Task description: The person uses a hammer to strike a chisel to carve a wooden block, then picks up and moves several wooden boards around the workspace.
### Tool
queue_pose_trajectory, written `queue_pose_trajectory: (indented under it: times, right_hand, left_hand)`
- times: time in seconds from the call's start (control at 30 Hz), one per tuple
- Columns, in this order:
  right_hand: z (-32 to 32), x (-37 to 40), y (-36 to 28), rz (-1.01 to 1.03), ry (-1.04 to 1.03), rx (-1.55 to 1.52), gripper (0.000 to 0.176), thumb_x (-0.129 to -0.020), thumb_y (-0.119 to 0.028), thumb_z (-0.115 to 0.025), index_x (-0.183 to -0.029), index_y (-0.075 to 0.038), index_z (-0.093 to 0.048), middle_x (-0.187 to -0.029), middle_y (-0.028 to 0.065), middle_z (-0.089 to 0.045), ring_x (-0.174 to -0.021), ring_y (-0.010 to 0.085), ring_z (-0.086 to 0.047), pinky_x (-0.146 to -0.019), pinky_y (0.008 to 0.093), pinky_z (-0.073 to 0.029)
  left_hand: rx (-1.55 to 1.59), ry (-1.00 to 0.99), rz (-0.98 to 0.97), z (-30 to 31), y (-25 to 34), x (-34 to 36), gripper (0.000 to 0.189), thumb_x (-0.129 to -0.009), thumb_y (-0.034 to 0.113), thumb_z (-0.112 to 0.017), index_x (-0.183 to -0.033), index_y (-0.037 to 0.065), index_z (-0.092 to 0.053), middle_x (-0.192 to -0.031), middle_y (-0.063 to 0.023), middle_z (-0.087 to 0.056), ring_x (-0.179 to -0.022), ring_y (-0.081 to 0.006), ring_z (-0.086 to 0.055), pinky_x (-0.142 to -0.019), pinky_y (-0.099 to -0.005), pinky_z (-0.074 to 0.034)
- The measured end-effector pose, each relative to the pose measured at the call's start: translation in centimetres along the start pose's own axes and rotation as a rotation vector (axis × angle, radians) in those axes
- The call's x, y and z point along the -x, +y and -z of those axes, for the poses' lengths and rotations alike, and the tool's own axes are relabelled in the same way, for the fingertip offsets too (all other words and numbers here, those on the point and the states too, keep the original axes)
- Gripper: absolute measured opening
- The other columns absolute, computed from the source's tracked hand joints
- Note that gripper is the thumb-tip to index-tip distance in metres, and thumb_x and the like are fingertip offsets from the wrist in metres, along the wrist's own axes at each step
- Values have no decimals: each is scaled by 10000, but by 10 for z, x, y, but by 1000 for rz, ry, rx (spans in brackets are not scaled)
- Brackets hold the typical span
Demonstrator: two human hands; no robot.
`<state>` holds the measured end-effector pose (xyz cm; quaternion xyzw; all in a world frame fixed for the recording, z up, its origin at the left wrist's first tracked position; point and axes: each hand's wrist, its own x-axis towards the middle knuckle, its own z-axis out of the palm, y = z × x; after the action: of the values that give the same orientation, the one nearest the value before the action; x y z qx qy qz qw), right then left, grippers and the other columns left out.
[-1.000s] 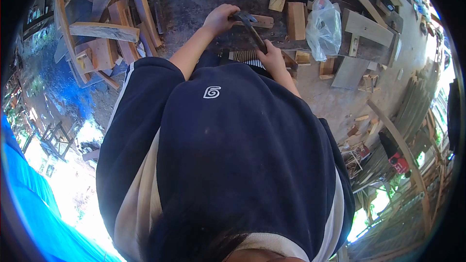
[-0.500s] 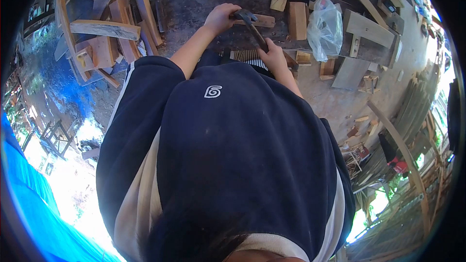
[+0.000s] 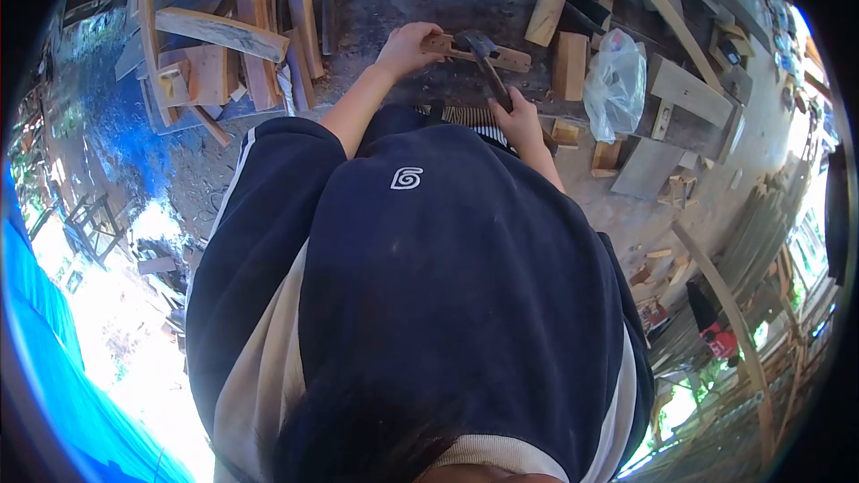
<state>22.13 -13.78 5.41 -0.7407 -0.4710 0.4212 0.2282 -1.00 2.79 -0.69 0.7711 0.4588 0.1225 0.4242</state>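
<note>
My right hand (image 3: 521,123) is wrapped round the dark handle of a hammer (image 3: 492,79). The hammer's metal head overlaps the middle of a short wooden strip (image 3: 512,59) on the dark work surface (image 3: 385,13). At the strip's left end, my left hand (image 3: 413,48) has its fingers closed on the wood. Part of the strip is hidden behind the hammer head.
Boards and offcuts (image 3: 219,31) lie piled on the left. To the right, a wood block (image 3: 570,67) stands beside a clear plastic bag (image 3: 616,89). Flat panels (image 3: 646,168) lie farther right, and a long curved strip (image 3: 729,304) is at lower right.
The view has shifted, so the surroundings sit lower and farther right. The hammer head has moved away from my left hand, which now grips the wooden strip's left end.
</note>
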Motion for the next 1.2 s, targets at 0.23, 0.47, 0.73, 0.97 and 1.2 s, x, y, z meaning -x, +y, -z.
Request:
queue_pose_trajectory:
  times: [0.23,0.47,0.73,0.97,1.2]
  right_hand:
    - [-11,-3,-8,78,-51,129,302,-905,-257,-678,-1034,-3,-578,-756,269,-643,-753,460,-655,-627,458,-498]
    - [-21,6,-8,69,-68,68,264,-918,-240,-648,-1024,-14,-562,-768,276,-642,-767,476,-642,-632,488,-488]
    - [-29,11,-12,65,-19,88,286,-915,-235,-650,-1058,3,-579,-772,276,-646,-769,475,-646,-635,483,-492]
    - [-40,0,-22,44,-79,253,295,-917,-233,-643,-1097,-11,-570,-788,291,-649,-797,477,-649,-652,513,-499]
    - [-44,4,-34,40,-119,275,290,-924,-245,-609,-1104,-25,-555,-815,292,-662,-811,490,-647,-686,554,-509]
  left_hand:
    - [71,24,-46,-4,-14,6,474,-740,143,-817,-1184,95,-658,-1132,-111,-677,-1086,-316,-629,-952,-413,-494]
    - [46,44,-104,-6,-25,10,460,-754,176,-809,-1184,104,-662,-1148,-103,-673,-1110,-314,-614,-973,-414,-485]
    - [87,55,-117,-12,-38,12,467,-763,251,-808,-1193,149,-661,-1186,-67,-672,-1177,-288,-585,-1021,-444,-436]
    - [132,-11,-59,-9,-35,10,418,-784,180,-774,-1186,144,-662,-1158,-77,-673,-1150,-307,-599,-1010,-436,-460]
    - [45,79,-125,-11,-36,18,437,-779,142,-749,-1204,174,-651,-1203,-54,-658,-1182,-298,-583,-1025,-441,-446]
